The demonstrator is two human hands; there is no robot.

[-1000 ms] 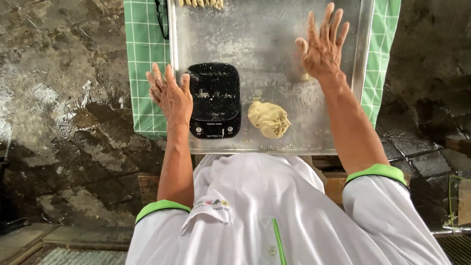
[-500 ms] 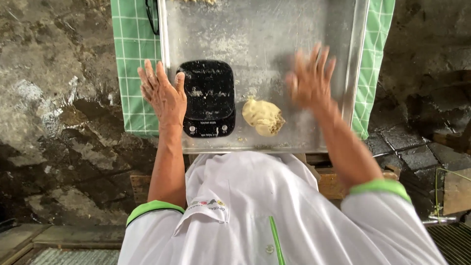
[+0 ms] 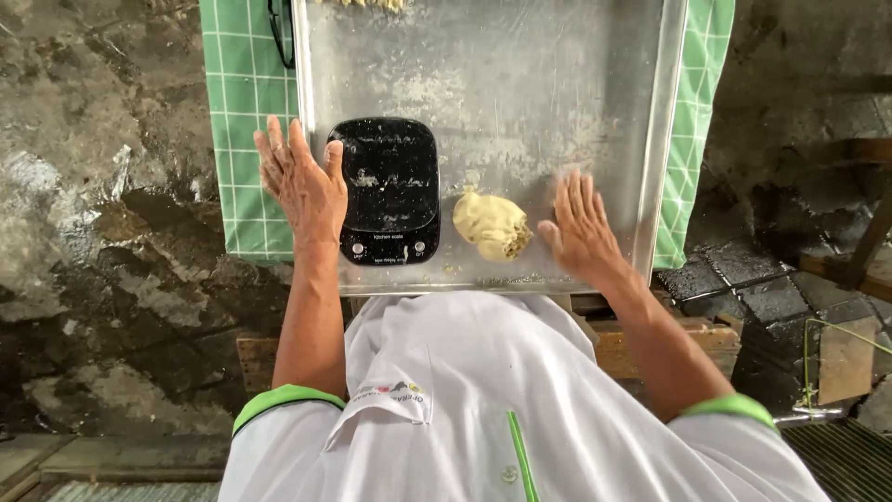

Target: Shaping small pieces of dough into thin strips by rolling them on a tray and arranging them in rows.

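Wet, dark stone floor [image 3: 111, 279] spreads under daylight. A green checked cloth [image 3: 243, 139] covers the counter; wooden planks [image 3: 836, 353] lie at right.

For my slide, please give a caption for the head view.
Left hand beside a black scale, right hand flat by a dough lump on a metal tray.

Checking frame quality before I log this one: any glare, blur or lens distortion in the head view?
Head view: soft daylight, no hard shadows; a dull sheen on the metal tray, not blown out. The left hand, right hand, dough lump and black scale are all sharp, without motion blur. Slight wide-angle bowing shows along the tray's edges.
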